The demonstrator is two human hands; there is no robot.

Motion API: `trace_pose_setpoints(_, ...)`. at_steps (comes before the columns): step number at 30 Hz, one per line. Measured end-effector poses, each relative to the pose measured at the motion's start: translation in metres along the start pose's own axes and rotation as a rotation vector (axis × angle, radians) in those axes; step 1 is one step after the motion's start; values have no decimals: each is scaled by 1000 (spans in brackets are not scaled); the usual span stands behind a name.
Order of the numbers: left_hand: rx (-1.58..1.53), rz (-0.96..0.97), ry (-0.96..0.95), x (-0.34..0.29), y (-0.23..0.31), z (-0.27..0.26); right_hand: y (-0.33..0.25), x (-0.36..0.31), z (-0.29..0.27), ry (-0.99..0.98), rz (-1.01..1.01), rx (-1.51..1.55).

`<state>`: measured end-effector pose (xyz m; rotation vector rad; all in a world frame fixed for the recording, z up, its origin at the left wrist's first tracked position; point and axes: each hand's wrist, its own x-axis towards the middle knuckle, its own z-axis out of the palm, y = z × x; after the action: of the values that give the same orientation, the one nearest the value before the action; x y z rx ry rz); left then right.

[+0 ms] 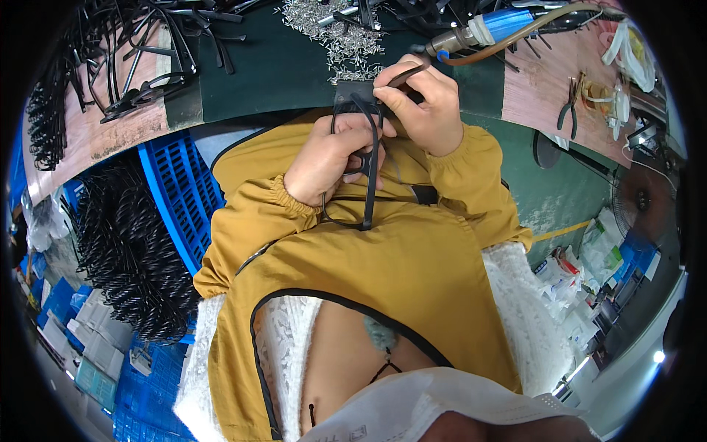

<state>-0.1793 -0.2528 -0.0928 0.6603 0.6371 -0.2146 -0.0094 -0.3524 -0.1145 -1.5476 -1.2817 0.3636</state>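
Observation:
My left hand (320,162) is closed around a black eyeglass frame (370,188), held over my lap just off the table's front edge. The fingers of my right hand (429,110) pinch a dark eyeglass temple (407,74) close to the top of that frame. Whether the two parts touch is hidden by my fingertips. Just beyond both hands, a small dark block (345,91) sits at the table edge. Behind it spreads a heap of tiny silver screws (352,55).
A blue powered screwdriver (501,28) lies at the back right. Pliers (568,110) rest on the right side of the table. Black eyeglass frames (143,96) cover the left side. Below, a blue basket (173,188) stands beside a large black pile of eyeglass parts (129,258).

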Motion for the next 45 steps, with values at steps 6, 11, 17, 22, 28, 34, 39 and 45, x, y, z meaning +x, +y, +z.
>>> trace_pose_setpoints(6, -80, -44, -13, -9, 4, -8, -14, -20, -16, 217, -171, -150)
trace_pose_setpoints(11, -176, -6, 37, -21, -12, -4, 28, 22, -66, 848, -280, -217)
trace_pose_setpoints(17, -435, -127, -63, 2, -40, 4, 67, 76, -61, 781, -148, 500)
trace_pose_setpoints(22, -539, -223, -70, 6, -47, 8, 39, 94, -53, 505, -105, 729)
trace_pose_setpoints(28, -385, 3, -135, -10, -43, 7, 45, 86, -48, 420, -118, 1173)
trace_pose_setpoints(34, -489, -123, -41, -6, -53, 0, 43, 83, -46, 223, -22, 1125)
trace_pose_setpoints(39, -645, -134, -121, 12, -65, -2, 17, 69, -25, 247, -98, 1220)
trace_pose_setpoints(45, -599, -54, -191, 14, -60, -3, -3, 22, -9, 162, -66, 1060)
